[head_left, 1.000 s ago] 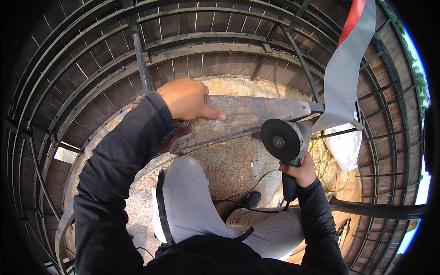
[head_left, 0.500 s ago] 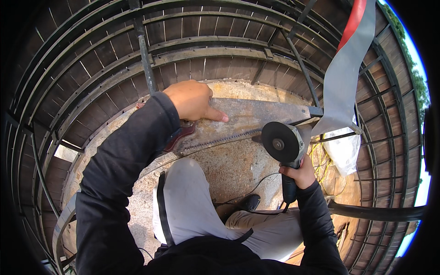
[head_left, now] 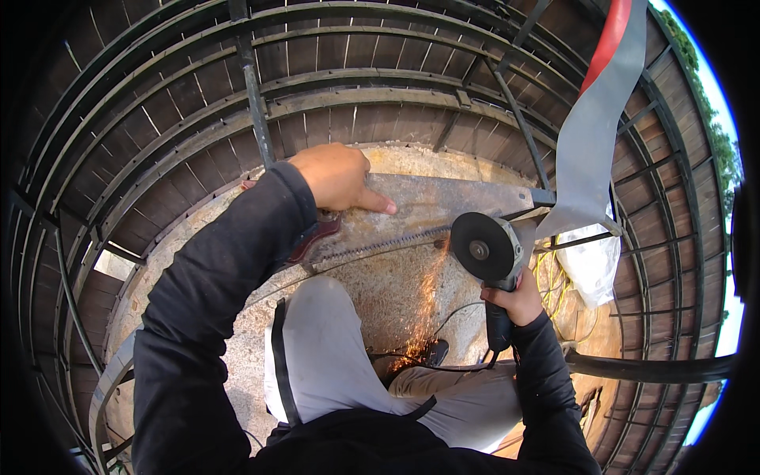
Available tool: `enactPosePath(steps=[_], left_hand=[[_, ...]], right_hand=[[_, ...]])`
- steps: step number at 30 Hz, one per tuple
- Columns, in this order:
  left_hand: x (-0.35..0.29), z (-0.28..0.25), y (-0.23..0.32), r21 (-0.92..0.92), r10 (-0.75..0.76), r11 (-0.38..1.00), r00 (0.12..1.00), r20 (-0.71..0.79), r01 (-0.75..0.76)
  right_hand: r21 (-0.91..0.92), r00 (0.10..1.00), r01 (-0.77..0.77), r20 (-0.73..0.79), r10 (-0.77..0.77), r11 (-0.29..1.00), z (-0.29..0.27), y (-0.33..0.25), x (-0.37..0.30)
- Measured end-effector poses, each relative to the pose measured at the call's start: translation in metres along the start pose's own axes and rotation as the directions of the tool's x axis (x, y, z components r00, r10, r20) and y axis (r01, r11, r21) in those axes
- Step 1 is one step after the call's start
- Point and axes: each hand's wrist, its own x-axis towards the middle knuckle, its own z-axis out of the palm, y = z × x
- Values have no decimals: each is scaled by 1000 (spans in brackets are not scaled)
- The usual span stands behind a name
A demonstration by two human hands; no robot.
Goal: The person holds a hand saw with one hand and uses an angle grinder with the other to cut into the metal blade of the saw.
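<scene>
A rusty hand saw lies across in front of me, its teeth toward my body and its dark red handle at the left. My left hand grips the blade near that handle, thumb flat on the blade's face and the other fingers over its back edge, partly hidden. With my right hand I hold an angle grinder by its body. Its black disc meets the toothed edge toward the blade's right end. Orange sparks stream down from there toward my shoe.
Curved black metal rails and brown slats surround the rough floor. A grey strap with a red part hangs at the right. Beyond it lie a white plastic bag and yellow cord. The grinder's black cable runs by my legs.
Sparks now fly from the disc at the saw's toothed edge, where none showed before. The grinder has shifted very slightly left. My left hand keeps its hold.
</scene>
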Motion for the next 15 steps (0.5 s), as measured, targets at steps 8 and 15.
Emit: enactPosePath(steps=[8, 15], left_hand=[[3, 5, -5, -3, 20, 1000, 1000, -17, -20], [4, 3, -2, 16, -16, 1000, 1000, 24, 16]], right_hand=[[-26, 1000, -5, 2, 5, 1000, 1, -4, 0], [16, 998, 30, -53, -29, 999, -3, 2, -5]])
